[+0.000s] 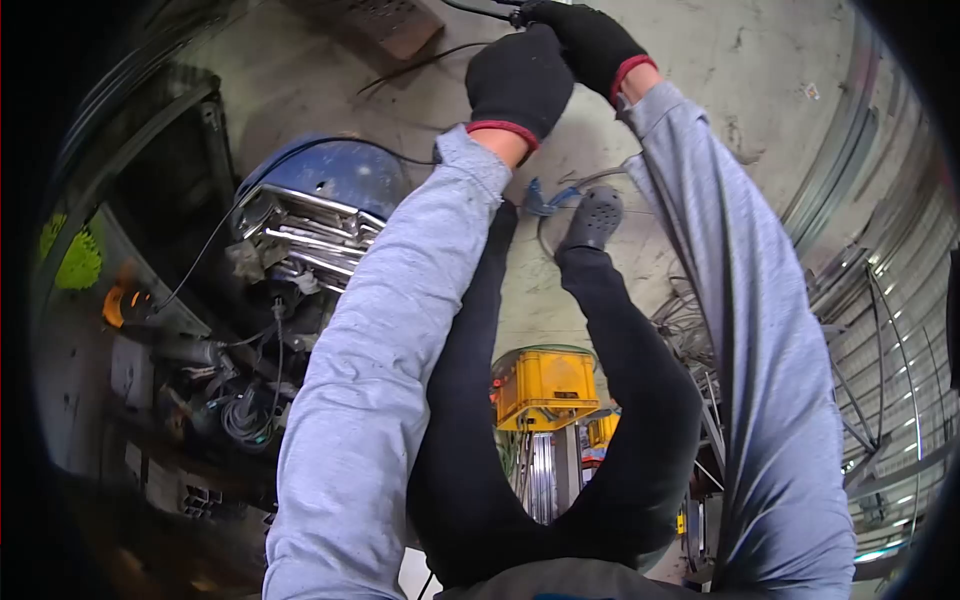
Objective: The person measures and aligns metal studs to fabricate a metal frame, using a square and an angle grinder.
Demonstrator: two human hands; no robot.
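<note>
Both hands wear black knit gloves with red cuffs and overlap at the top of the view. My left hand [520, 85] is closed in a fist, its back toward me; what it holds is hidden. Partly in front of it, my right hand [592, 45] is bent over with its fingers closed around a black cable [475, 9] that runs off the top edge. A second thin dark cable [425, 66] lies on the floor beside the left fist.
A rusty brown metal block [395, 28] lies at the upper left. Left of my arm is a blue drum [335, 175] near shiny metal tubes [315, 235]. A yellow crate [547, 388] stands behind my legs. Long metal bars [835, 160] lie at right. Blue cloth [550, 198] lies by my shoe.
</note>
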